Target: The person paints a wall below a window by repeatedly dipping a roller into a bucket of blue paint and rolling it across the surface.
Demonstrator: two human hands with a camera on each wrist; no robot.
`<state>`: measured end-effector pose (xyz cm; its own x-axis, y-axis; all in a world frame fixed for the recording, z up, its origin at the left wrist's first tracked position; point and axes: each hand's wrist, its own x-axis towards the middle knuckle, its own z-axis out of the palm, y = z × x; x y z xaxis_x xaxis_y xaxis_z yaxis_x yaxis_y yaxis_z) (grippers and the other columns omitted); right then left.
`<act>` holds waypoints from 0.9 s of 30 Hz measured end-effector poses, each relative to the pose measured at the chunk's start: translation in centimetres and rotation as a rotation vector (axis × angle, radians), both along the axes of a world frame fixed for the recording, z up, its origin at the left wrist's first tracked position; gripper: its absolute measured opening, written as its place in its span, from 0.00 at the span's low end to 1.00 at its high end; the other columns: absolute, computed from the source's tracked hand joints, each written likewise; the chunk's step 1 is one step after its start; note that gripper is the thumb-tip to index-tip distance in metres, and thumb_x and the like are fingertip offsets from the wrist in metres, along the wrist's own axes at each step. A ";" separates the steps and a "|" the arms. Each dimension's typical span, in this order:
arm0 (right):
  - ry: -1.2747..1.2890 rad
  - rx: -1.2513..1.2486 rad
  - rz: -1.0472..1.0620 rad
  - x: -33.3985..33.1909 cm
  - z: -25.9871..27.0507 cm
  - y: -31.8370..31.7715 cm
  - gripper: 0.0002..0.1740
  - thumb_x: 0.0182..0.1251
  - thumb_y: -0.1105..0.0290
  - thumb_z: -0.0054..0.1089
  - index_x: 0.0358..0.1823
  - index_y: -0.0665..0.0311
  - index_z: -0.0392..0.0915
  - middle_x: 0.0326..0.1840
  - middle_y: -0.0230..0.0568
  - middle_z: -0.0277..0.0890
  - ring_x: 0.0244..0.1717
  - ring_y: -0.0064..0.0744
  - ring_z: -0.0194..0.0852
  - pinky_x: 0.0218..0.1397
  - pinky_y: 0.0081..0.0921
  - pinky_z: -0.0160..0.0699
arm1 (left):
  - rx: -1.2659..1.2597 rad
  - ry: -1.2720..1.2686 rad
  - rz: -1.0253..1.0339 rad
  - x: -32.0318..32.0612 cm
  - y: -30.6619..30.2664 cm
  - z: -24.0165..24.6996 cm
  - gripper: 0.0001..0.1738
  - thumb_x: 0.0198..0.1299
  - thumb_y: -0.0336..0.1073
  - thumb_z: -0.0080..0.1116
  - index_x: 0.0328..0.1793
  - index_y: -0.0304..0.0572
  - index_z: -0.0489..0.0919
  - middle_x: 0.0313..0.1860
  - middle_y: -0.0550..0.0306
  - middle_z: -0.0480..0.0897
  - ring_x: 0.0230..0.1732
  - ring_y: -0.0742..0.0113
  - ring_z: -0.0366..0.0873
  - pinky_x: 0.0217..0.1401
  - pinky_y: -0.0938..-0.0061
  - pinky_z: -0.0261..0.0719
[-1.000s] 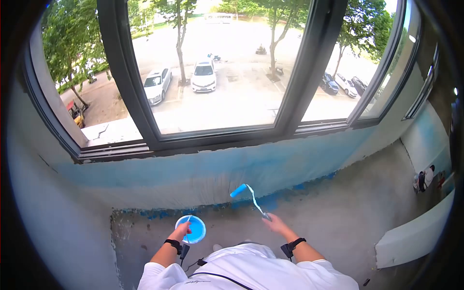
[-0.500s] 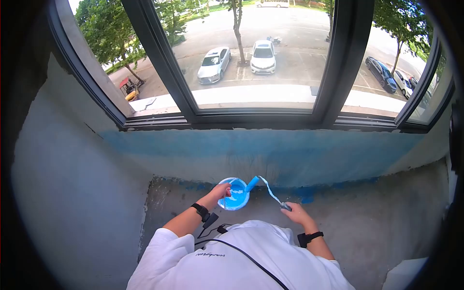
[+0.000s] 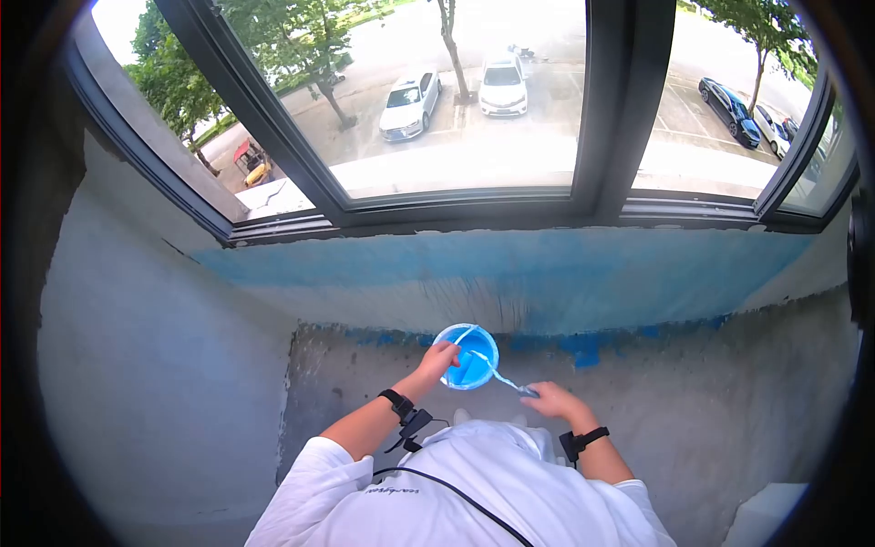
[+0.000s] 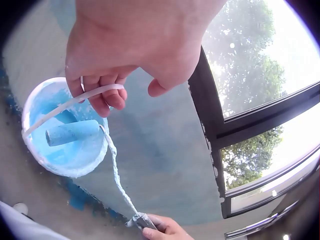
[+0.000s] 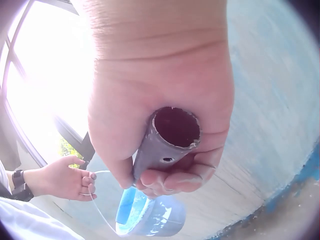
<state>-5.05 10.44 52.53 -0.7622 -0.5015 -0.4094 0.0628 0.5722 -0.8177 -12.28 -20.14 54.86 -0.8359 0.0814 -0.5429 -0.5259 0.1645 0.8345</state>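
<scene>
- Okay, left hand (image 4: 135, 55): fingers (image 4: 107, 97) curled round the thin white bail (image 4: 60, 107) of a small paint bucket (image 4: 70, 174), thumb tucked in beside them. A firm hooked hold.
- The bucket hangs under that hand, out in front of the person and close to the foot of the wall. Blue paint coats its inside. Whether its base touches the floor cannot be told.
- Right hand (image 5: 160, 100): fist clamped on the grey tubular handle (image 5: 162, 142) of a paint roller, with the handle's hollow end facing the right wrist camera.
- From that handle a paint-caked wire frame (image 4: 117, 175) runs up and left to the roller sleeve (image 4: 72, 132).
- The sleeve is blue and lies roughly level inside the bucket, below the bail and the left fingers, with its wire end by the bucket's rim.
- In the head view the two hands are near each other, left hand at the bucket, right hand just to its right and a bit nearer the body.
- A black strap (image 3: 396, 401) sits on each wrist, and a white shirt (image 3: 474, 492) fills the bottom of the head view.
- Wall (image 3: 583, 283) under the window has a patchy blue band, with darker blue patches along its base.
- Bare grey concrete floor (image 3: 729, 401) on either side.
- Dark window frame (image 3: 611, 100) above, and parked cars (image 3: 410, 91) and trees outside.
</scene>
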 end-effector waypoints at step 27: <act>0.360 0.364 -0.058 2.1 -0.7 -1.8 0.08 0.61 0.70 0.57 0.39 0.65 0.79 0.37 0.52 0.82 0.39 0.56 0.81 0.41 0.48 0.80 | 0.019 0.043 -0.235 4.2 5.9 3.5 0.10 0.63 0.39 0.51 0.39 0.40 0.75 0.29 0.62 0.76 0.36 0.71 0.74 0.46 0.74 0.72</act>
<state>-2.98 8.68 51.78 -0.9092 -0.3285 -0.2558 -0.1465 0.8275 -0.5419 -8.11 -14.19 58.34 -0.8148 0.2863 -0.5041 -0.4394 0.2621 0.8592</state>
